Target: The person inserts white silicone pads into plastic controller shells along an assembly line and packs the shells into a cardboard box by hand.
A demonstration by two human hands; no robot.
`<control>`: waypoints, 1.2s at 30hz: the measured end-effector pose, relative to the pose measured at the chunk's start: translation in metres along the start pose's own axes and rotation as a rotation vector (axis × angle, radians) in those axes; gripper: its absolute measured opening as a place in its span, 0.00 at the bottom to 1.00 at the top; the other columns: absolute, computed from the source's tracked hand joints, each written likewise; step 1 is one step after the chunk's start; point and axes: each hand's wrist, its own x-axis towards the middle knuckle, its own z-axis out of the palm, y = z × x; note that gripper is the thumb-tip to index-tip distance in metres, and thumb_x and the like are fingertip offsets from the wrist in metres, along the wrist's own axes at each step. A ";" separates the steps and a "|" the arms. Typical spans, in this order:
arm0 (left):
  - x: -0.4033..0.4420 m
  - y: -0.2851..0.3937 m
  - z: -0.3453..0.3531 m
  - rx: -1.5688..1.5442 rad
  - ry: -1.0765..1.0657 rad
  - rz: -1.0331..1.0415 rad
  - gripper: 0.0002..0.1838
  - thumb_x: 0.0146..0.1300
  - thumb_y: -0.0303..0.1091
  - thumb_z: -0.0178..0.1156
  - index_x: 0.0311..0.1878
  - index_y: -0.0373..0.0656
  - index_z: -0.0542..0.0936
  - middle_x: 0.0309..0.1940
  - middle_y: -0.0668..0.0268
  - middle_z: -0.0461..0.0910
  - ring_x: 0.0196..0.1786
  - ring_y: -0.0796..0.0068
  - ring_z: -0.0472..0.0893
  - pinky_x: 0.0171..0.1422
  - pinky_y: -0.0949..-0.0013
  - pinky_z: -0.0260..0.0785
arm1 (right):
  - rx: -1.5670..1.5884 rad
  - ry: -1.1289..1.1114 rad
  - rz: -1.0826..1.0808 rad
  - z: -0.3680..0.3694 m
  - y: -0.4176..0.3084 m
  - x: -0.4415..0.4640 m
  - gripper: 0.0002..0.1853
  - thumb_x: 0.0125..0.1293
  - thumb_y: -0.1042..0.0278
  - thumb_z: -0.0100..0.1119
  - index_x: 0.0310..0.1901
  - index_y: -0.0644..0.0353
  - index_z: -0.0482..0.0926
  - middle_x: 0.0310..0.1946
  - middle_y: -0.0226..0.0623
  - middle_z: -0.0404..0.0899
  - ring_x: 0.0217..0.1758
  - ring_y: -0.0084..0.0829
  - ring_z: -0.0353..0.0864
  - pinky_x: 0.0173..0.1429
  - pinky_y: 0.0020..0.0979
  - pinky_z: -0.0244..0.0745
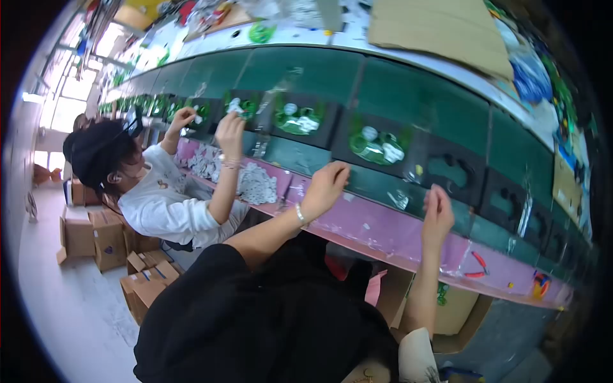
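My left hand (327, 185), a bracelet at its wrist, is curled with the fingertips together at the near edge of a dark foam holder (345, 137). In that holder sits a green plastic part (377, 148) with white pieces on it. To the right, my right hand (438, 209) is raised over the pink ledge, thumb and fingers pressed together. It is near another dark holder (474, 195) with an empty cutout. Whatever either hand might hold is too small to make out. A clear plastic piece (398, 200) lies between my hands.
A co-worker (172, 185) sits at left, hands over another green part (248, 105). White pieces (255, 184) are heaped on the pink ledge (377, 223). Red-handled pliers (477, 265) lie at right. Cardboard boxes (105, 239) stand on the floor; a cardboard sheet (440, 32) lies behind.
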 end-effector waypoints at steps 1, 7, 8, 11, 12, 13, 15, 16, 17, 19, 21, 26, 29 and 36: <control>0.011 -0.004 -0.014 0.052 0.029 0.075 0.09 0.61 0.31 0.53 0.38 0.35 0.75 0.30 0.56 0.77 0.34 0.62 0.77 0.40 0.64 0.69 | -0.063 0.018 -0.038 0.024 -0.008 0.020 0.12 0.62 0.67 0.55 0.45 0.65 0.77 0.30 0.36 0.78 0.30 0.21 0.73 0.37 0.23 0.69; 0.070 -0.012 -0.031 0.138 0.057 0.208 0.13 0.58 0.34 0.57 0.41 0.34 0.74 0.29 0.52 0.75 0.35 0.53 0.76 0.40 0.59 0.68 | -0.372 -0.044 -0.117 0.084 0.000 0.088 0.18 0.61 0.60 0.57 0.48 0.64 0.75 0.30 0.34 0.78 0.30 0.22 0.75 0.38 0.25 0.70; 0.081 -0.018 -0.028 0.168 0.037 0.202 0.14 0.58 0.35 0.57 0.41 0.34 0.73 0.30 0.52 0.75 0.35 0.52 0.76 0.41 0.58 0.68 | -0.393 -0.079 -0.085 0.084 -0.006 0.093 0.19 0.60 0.59 0.57 0.48 0.63 0.75 0.31 0.34 0.79 0.31 0.22 0.75 0.39 0.25 0.70; 0.103 -0.020 -0.019 0.218 -0.048 0.188 0.14 0.57 0.37 0.57 0.39 0.35 0.73 0.31 0.50 0.76 0.37 0.49 0.76 0.41 0.54 0.69 | -0.563 -0.060 -0.119 0.089 -0.004 0.099 0.17 0.59 0.58 0.58 0.43 0.64 0.77 0.30 0.42 0.77 0.32 0.32 0.77 0.39 0.28 0.70; 0.105 -0.018 -0.020 0.217 -0.077 0.185 0.14 0.58 0.38 0.57 0.38 0.35 0.73 0.30 0.50 0.76 0.36 0.49 0.77 0.41 0.54 0.69 | -0.588 -0.071 -0.084 0.090 -0.007 0.100 0.18 0.59 0.57 0.58 0.42 0.63 0.77 0.30 0.41 0.77 0.32 0.32 0.77 0.38 0.28 0.70; 0.109 -0.014 -0.022 0.221 -0.096 0.183 0.14 0.58 0.38 0.56 0.37 0.34 0.73 0.30 0.49 0.77 0.36 0.49 0.77 0.40 0.53 0.69 | -0.598 -0.079 -0.090 0.088 0.003 0.105 0.18 0.59 0.56 0.58 0.42 0.63 0.78 0.30 0.42 0.77 0.32 0.33 0.77 0.37 0.29 0.70; 0.114 -0.013 -0.019 0.245 -0.118 0.196 0.14 0.59 0.38 0.56 0.34 0.35 0.72 0.27 0.49 0.77 0.34 0.48 0.77 0.38 0.53 0.69 | -0.573 -0.066 -0.081 0.088 0.007 0.108 0.17 0.58 0.56 0.58 0.41 0.63 0.78 0.27 0.40 0.78 0.29 0.31 0.77 0.36 0.29 0.70; 0.116 -0.013 -0.018 0.264 -0.124 0.198 0.14 0.59 0.38 0.55 0.33 0.35 0.71 0.26 0.49 0.77 0.33 0.48 0.77 0.37 0.52 0.69 | -0.552 -0.071 -0.052 0.088 0.001 0.106 0.17 0.58 0.56 0.58 0.41 0.63 0.79 0.26 0.38 0.78 0.27 0.29 0.77 0.34 0.28 0.70; 0.118 -0.013 -0.017 0.267 -0.121 0.208 0.13 0.59 0.38 0.55 0.32 0.35 0.71 0.25 0.49 0.77 0.32 0.47 0.77 0.36 0.52 0.69 | -0.528 -0.077 -0.025 0.088 -0.005 0.105 0.17 0.58 0.56 0.58 0.41 0.62 0.79 0.24 0.36 0.78 0.26 0.26 0.76 0.33 0.27 0.70; 0.121 -0.014 -0.013 0.275 -0.108 0.224 0.13 0.60 0.38 0.54 0.30 0.35 0.70 0.22 0.48 0.76 0.30 0.46 0.77 0.34 0.51 0.69 | -0.482 -0.080 0.046 0.083 -0.011 0.104 0.18 0.58 0.55 0.59 0.41 0.62 0.79 0.22 0.33 0.77 0.24 0.22 0.75 0.30 0.25 0.69; 0.122 -0.013 -0.010 0.276 -0.103 0.231 0.12 0.61 0.37 0.52 0.30 0.36 0.69 0.22 0.47 0.76 0.30 0.45 0.77 0.35 0.49 0.69 | -0.430 -0.073 0.128 0.081 -0.015 0.106 0.18 0.58 0.54 0.59 0.41 0.62 0.79 0.20 0.30 0.76 0.22 0.18 0.73 0.27 0.23 0.68; 0.112 -0.003 -0.025 0.247 -0.026 0.287 0.12 0.60 0.36 0.51 0.29 0.36 0.69 0.22 0.47 0.76 0.29 0.45 0.76 0.34 0.49 0.68 | -0.333 -0.130 0.073 0.079 -0.053 0.103 0.13 0.59 0.60 0.60 0.36 0.62 0.80 0.20 0.26 0.74 0.21 0.15 0.69 0.25 0.19 0.66; 0.101 0.009 -0.065 0.306 0.026 0.272 0.12 0.60 0.37 0.51 0.30 0.36 0.70 0.22 0.48 0.76 0.28 0.47 0.77 0.33 0.49 0.69 | -0.204 -0.251 0.083 0.102 -0.075 0.097 0.11 0.60 0.62 0.59 0.36 0.62 0.79 0.21 0.25 0.74 0.22 0.14 0.69 0.25 0.18 0.65; 0.111 -0.025 -0.161 0.451 0.176 0.119 0.11 0.58 0.38 0.53 0.28 0.39 0.73 0.25 0.51 0.77 0.31 0.48 0.77 0.35 0.51 0.69 | -0.060 -0.432 0.063 0.208 -0.073 0.085 0.10 0.59 0.65 0.60 0.35 0.64 0.77 0.23 0.29 0.76 0.23 0.16 0.73 0.25 0.20 0.70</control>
